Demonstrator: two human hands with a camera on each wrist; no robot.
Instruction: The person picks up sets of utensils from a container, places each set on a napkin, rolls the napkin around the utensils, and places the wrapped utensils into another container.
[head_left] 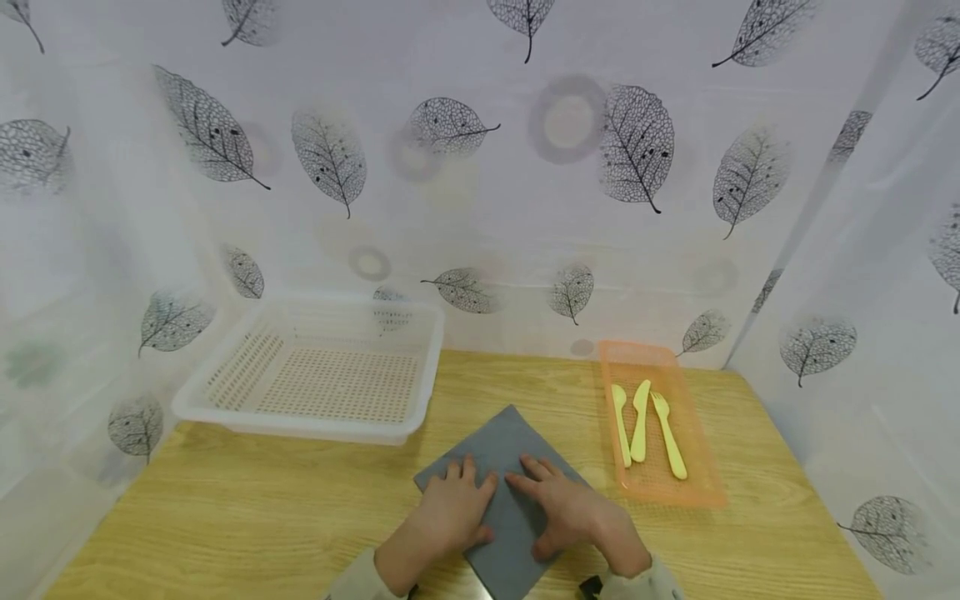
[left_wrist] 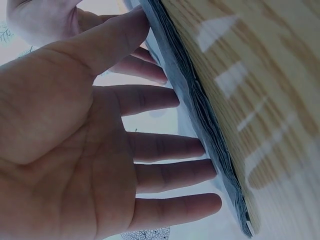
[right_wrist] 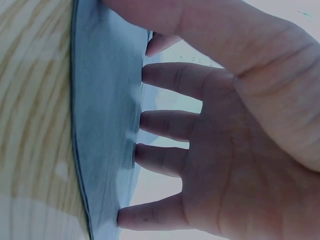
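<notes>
Far left: white basket (head_left: 300, 423) on the wooden table (head_left: 247, 500). Near centre: folded grey cloth (head_left: 510, 433), set cornerwise. Left hand (head_left: 453, 504) lies on its left half, fingers spread and nearly straight, gripping nothing; right hand (head_left: 566, 504) likewise on the right half. Uneven pressure could skid the cloth or slide its layers askew. Right: orange tray (head_left: 666, 371) holding yellow cutlery (head_left: 640, 421); a wide right-hand sweep might bump it.
</notes>
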